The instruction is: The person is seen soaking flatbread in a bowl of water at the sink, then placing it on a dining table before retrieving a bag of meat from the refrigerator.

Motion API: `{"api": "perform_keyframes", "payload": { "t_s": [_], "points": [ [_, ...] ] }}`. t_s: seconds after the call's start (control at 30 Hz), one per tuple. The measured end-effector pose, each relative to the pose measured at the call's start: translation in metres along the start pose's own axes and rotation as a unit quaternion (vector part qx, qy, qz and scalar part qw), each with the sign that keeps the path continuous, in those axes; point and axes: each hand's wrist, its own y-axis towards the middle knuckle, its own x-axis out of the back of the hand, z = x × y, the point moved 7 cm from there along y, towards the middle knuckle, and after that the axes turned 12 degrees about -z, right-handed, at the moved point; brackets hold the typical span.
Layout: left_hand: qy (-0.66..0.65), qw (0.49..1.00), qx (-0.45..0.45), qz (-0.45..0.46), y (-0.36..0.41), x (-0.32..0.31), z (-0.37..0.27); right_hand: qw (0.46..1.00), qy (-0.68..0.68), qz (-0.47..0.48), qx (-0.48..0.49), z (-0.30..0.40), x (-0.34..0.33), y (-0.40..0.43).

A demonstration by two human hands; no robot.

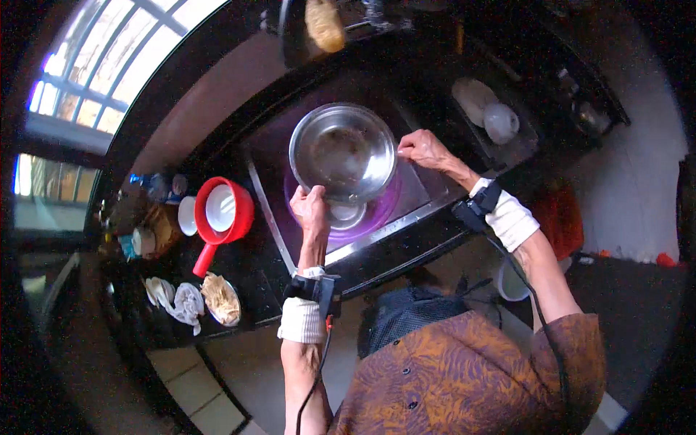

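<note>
A shiny metal bowl [343,152] is held over a steel sink [280,236], with brownish residue or reflections on its bottom. My left hand [311,209] grips its near left rim, thumb on top. At the bowl's right edge my right hand [427,151] is closed, fingertips against or very near the rim; whether they pinch it is hard to tell. Under the bowl a purple translucent basin [383,215] sits in the sink, with another round metal or clear vessel [348,216] inside, mostly covered by the bowl.
Left of the sink, a red handled pan or strainer [239,212] holds a white bowl [220,207]. Nearer stand a dish [232,304] with crumpled tan material and a crumpled white plastic bag [188,304]. A white rounded object [500,122] lies on the right. A black cable runs along each forearm.
</note>
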Motion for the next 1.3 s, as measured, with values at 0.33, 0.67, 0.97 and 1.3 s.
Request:
{"api": "perform_keyframes", "payload": {
  "t_s": [0.33, 0.67, 0.97, 1.3],
  "points": [
    [-0.082, 0.985, 0.149, -0.011, -0.018, -0.006, 0.008, 0.851, -0.439, -0.222, 0.182, 0.009, 0.056, 0.055],
    [-0.044, 0.994, 0.104, 0.002, -0.012, -0.009, 0.007, 0.789, -0.479, -0.298, 0.244, -0.044, 0.049, 0.039],
    [-0.100, 0.991, 0.090, 0.025, -0.008, -0.017, 0.007, 0.806, -0.480, -0.275, 0.210, -0.040, 0.057, 0.052],
    [-0.131, 0.968, 0.214, 0.002, -0.006, 0.004, 0.062, 0.961, -0.171, -0.196, 0.092, 0.079, 0.038, 0.026]
  ]
}}
